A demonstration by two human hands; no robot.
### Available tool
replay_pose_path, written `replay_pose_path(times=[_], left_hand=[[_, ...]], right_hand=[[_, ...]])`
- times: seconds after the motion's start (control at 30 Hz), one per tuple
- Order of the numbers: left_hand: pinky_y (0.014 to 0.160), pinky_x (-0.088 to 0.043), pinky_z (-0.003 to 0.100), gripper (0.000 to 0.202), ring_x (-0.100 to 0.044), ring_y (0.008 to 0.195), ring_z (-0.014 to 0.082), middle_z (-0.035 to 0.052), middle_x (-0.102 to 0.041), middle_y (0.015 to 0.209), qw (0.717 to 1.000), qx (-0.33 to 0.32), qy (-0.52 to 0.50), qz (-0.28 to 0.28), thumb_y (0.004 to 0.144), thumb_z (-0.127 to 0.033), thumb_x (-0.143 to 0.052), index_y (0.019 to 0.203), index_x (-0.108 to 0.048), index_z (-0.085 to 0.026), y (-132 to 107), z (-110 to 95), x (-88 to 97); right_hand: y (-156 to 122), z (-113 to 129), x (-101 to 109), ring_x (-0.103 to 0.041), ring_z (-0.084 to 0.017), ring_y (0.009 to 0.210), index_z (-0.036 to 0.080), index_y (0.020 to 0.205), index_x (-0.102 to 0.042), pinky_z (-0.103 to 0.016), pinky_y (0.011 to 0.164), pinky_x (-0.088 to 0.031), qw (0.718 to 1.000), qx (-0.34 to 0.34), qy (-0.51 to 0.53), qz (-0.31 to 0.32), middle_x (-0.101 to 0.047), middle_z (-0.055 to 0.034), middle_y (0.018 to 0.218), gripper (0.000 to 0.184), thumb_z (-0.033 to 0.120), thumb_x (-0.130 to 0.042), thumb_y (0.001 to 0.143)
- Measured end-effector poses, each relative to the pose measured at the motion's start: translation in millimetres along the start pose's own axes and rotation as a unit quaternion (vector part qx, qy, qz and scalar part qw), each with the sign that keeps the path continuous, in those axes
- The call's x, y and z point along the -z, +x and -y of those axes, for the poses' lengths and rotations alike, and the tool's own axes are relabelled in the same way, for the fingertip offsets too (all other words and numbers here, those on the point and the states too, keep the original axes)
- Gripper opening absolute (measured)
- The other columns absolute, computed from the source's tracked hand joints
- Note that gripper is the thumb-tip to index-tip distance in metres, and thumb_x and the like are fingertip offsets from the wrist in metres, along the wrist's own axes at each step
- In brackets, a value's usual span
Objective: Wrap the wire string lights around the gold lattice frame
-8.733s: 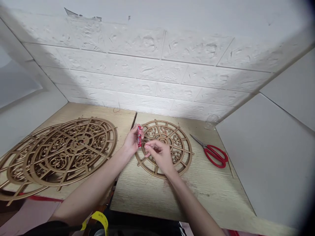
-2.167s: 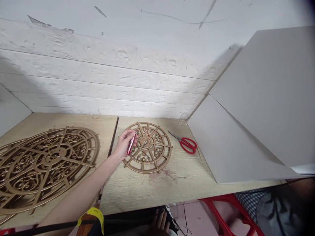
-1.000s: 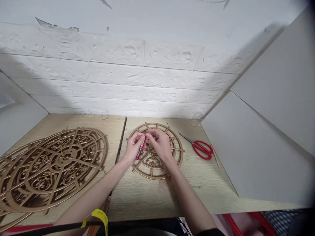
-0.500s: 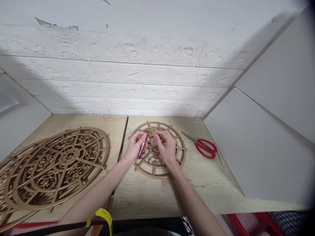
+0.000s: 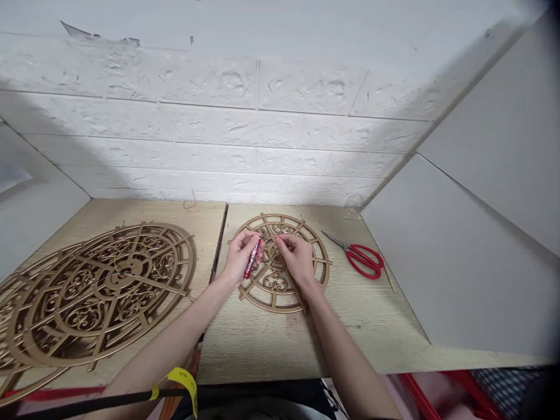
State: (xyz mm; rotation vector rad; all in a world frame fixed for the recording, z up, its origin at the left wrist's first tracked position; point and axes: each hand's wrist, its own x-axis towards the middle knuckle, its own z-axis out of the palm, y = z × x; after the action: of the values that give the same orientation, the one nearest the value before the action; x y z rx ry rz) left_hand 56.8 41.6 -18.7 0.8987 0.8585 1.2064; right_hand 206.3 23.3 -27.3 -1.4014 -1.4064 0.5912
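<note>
My left hand (image 5: 240,255) is closed around a slim red, shiny patterned tube (image 5: 252,258), tilted with its upper end by my fingertips. Just beside it, my right hand (image 5: 297,254) makes a pinch with thumb and forefinger; what sits between those tips is too small to make out. Both hands are over a round gold openwork frame (image 5: 273,306) with scrollwork and short spokes, lying flat on the table. A thin yellow thread (image 5: 274,294) trails across the frame below the hands. Part of the frame's centre is hidden by my hands.
Red-handled scissors (image 5: 365,261) lie right of the frame, blades toward the wall, near a thin stick (image 5: 389,274). More round gold frames (image 5: 94,297) are stacked at left. A gap (image 5: 220,239) splits the tabletops. A yellow-tagged black cable (image 5: 131,400) crosses the lower left.
The view has shifted slightly. The yellow thread now shows more plainly over the frame's near side. Both hands keep almost the same pose, the left still on the red tube.
</note>
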Motion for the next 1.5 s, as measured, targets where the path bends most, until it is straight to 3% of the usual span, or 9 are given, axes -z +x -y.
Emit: replay_pose_path(times=[0.2,0.33,0.7,0.83,1.1,1.37,1.5], left_hand=[[0.039,-0.040,0.020,0.037,-0.052,0.048,0.0099,0.0011,-0.064,0.067,1.000,-0.002,0.002,0.001,0.065,-0.043,-0.078,0.085,-0.060,-0.017,-1,0,0.3],[0.039,-0.040,0.021,0.035,-0.052,0.048,0.0101,0.0013,-0.063,0.068,1.000,-0.001,0.003,0.004,0.067,-0.042,-0.077,0.085,-0.060,-0.017,-1,0,0.4],[0.039,-0.040,0.019,0.040,-0.053,0.048,0.0090,0.0011,-0.064,0.067,1.000,0.001,0.000,0.004,0.065,-0.043,-0.079,0.086,-0.060,-0.015,-1,1,0.6],[0.039,-0.041,0.019,0.039,-0.053,0.047,0.0086,0.0005,-0.064,0.068,1.000,0.007,-0.005,0.000,0.064,-0.042,-0.079,0.085,-0.060,-0.015,-1,-1,-0.4],[0.040,-0.039,0.018,0.040,-0.053,0.049,0.0082,0.0014,-0.065,0.068,0.999,0.021,-0.041,-0.010,0.062,-0.040,-0.082,0.084,-0.059,-0.015,0,-3,1.5],[0.041,-0.037,0.016,0.039,-0.052,0.050,0.0070,0.0022,-0.065,0.069,0.997,0.028,-0.078,-0.003,0.062,-0.037,-0.082,0.085,-0.060,-0.014,4,-1,6.4],[0.041,-0.038,0.017,0.039,-0.052,0.050,0.0073,0.0017,-0.065,0.069,0.997,0.027,-0.067,-0.003,0.063,-0.038,-0.082,0.085,-0.060,-0.015,3,-1,6.0]], right_hand=[[1,4,0,-0.065,-0.020,0.070,0.016,0.091,-0.071,-0.030,0.063,-0.051,0.990,-0.047,0.131,0.011,-0.074,-0.0075,0.086,0.029,0.042,-0.064,0.080],[0,8,1,-0.063,-0.018,0.066,0.017,0.091,-0.071,-0.028,0.059,-0.049,0.987,-0.045,0.153,0.004,-0.073,-0.0055,0.081,0.027,0.040,-0.066,0.079],[-1,8,1,-0.064,-0.019,0.072,0.018,0.090,-0.074,-0.030,0.066,-0.049,0.997,0.013,0.081,0.012,-0.073,-0.0051,0.084,0.018,0.031,-0.063,0.084],[-1,10,2,-0.063,-0.020,0.075,0.020,0.085,-0.075,-0.032,0.067,-0.049,0.998,0.060,0.012,0.013,-0.069,-0.0057,0.084,0.014,0.025,-0.062,0.083],[-2,14,3,-0.060,-0.018,0.073,0.021,0.090,-0.076,-0.032,0.067,-0.048,0.989,0.148,0.005,0.028,-0.063,-0.0041,0.078,0.016,0.022,-0.060,0.087],[-2,9,2,-0.059,-0.017,0.065,0.018,0.085,-0.074,-0.030,0.060,-0.047,0.996,0.079,-0.026,0.006,-0.066,-0.0052,0.081,0.013,0.019,-0.062,0.084],[-6,11,-3,-0.061,-0.018,0.070,0.019,0.085,-0.072,-0.030,0.064,-0.048,0.992,0.114,-0.036,0.047,-0.066,-0.0046,0.081,0.013,0.019,-0.059,0.086]])
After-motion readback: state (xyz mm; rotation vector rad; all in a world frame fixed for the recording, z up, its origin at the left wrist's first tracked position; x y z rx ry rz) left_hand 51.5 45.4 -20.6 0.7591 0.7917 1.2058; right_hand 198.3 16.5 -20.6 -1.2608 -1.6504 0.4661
